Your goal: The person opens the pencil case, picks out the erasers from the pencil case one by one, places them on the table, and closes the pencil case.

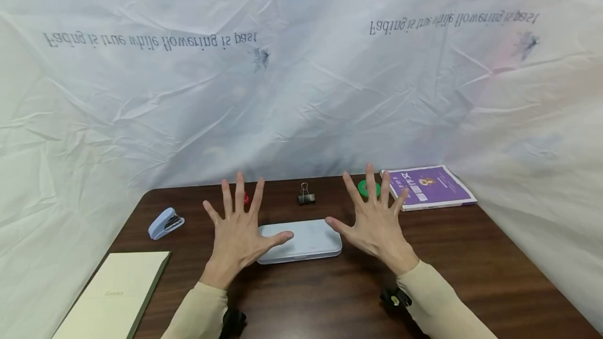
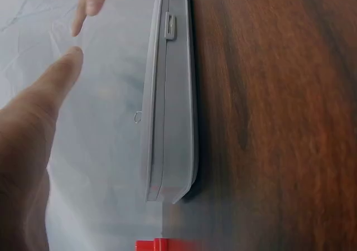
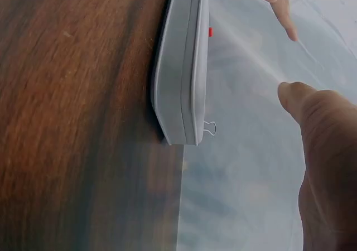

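Observation:
A pale grey-blue flat case (image 1: 303,239) with a front latch (image 2: 170,25) lies closed on the table, between and beyond my hands. My left hand (image 1: 237,237) is held above the table with fingers spread, its thumb over the case's left part in the head view. My right hand (image 1: 377,226) is likewise spread, its thumb near the case's right end. Neither hand holds anything. Behind the case stands a black binder clip (image 1: 306,198). A red object (image 1: 246,198) is mostly hidden behind the left fingers, and a green ring-shaped object (image 1: 362,188) is partly covered by the right fingers.
On the left sit a light blue stapler (image 1: 165,223) and a cream notebook (image 1: 115,292). A purple-covered book (image 1: 435,187) lies at the back right of the dark wooden table (image 1: 471,255). Pale printed cloth (image 1: 306,93) hangs behind the table and along its sides.

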The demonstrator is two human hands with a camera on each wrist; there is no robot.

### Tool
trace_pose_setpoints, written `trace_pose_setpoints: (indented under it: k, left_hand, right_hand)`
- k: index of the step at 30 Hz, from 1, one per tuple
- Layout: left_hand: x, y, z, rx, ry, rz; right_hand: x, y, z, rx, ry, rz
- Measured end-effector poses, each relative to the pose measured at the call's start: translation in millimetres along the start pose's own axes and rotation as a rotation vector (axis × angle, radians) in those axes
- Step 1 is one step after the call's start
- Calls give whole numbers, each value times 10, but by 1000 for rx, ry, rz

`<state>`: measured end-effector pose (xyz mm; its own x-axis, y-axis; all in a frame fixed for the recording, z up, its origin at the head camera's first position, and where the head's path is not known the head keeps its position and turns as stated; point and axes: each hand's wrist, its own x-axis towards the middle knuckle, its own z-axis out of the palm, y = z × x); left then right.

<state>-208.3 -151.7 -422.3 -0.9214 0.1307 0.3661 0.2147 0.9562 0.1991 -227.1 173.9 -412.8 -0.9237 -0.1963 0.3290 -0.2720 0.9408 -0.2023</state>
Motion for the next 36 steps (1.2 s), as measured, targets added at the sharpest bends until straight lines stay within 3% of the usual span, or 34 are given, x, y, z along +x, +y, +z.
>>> trace_pose_setpoints:
  k: [4,8,12,17,23,28,36]
  left_hand:
    - [25,-5,-56,-119,29,21]
    - [22,-14,-160,-360,66,50]
    - [-39,-64,-178,-585,47,108]
    - [-144,-168,-42,-732,4,158]
    - [-236,-324,183,-884,-93,112]
    - [-276,-449,353,-928,-159,80]
    - [-262,-522,434,-759,-183,95]
  right_hand:
    - [15,25,-38,103,24,-47]
    - [45,67,-84,315,70,-152]
    - [47,87,-85,540,36,-242]
    - [33,80,37,778,-20,-282]
    - [-5,112,284,993,-134,-286]
    - [-46,193,482,1043,-196,-297]
    - [-75,279,608,993,-294,-266]
